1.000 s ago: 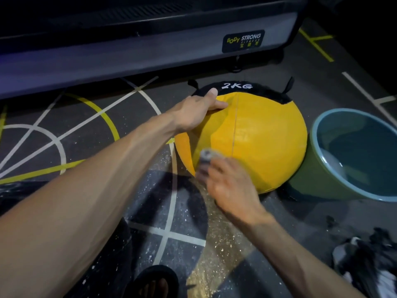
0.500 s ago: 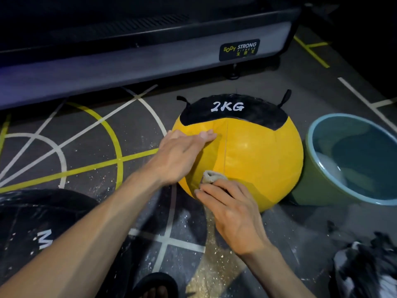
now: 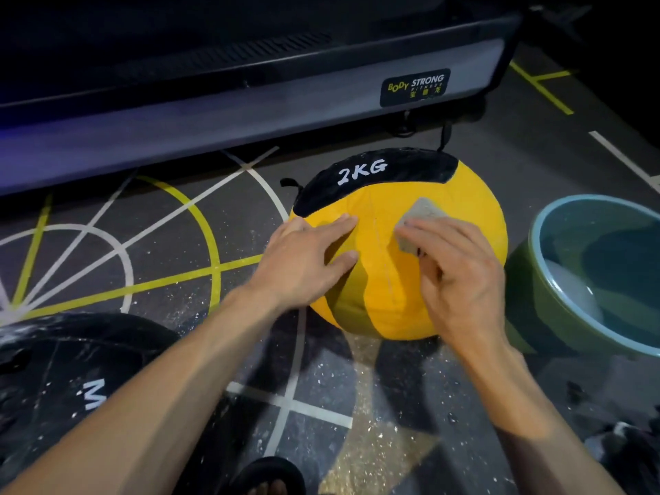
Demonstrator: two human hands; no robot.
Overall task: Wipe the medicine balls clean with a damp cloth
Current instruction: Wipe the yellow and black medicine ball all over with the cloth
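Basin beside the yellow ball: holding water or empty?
Holding water: the basin stands upright with a reflective surface partway up inside.

- Yellow ball [image 3: 446,280]: round and soft, with a black cap marked "2KG" in white, a stitched seam down its face and small black loops at the cap's edges. It sits on the floor.
- Cloth [image 3: 416,223]: small, grey and bunched, pressed against the ball's upper front.
- Black ball [image 3: 53,380]: at lower left, dusty with white specks, perhaps another medicine ball; only a white "M" shows.
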